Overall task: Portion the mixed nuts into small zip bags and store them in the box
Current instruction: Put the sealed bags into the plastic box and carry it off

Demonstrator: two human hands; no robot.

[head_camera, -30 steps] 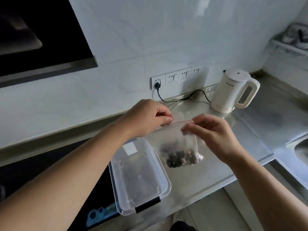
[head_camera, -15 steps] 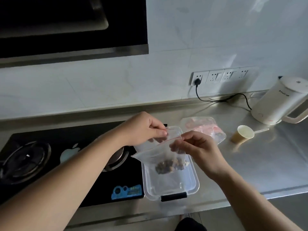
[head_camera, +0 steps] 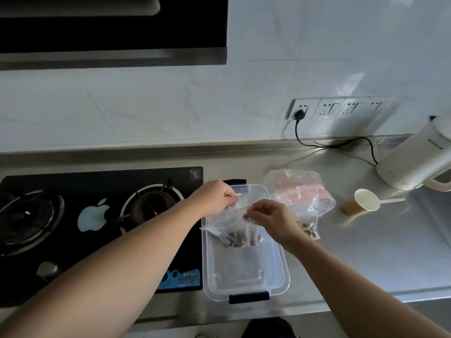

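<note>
**Zip bag held over box, both hands pinching top edge**

Left hand (head_camera: 214, 197) fingers (head_camera: 231, 195) pinch the zip bag (head_camera: 234, 228) at its top left corner; right hand (head_camera: 271, 217) fingers (head_camera: 251, 214) pinch the seal strip to the right. Bag hangs below the fingers, nuts (head_camera: 241, 240) pooled at its bottom, over the open clear box (head_camera: 278, 272). Count: 1 held bag, 1 box, 1 large bag (head_camera: 305, 193) just right of the right hand, 1 scoop (head_camera: 366, 201) beyond it on the surface (head_camera: 378, 252).
</note>
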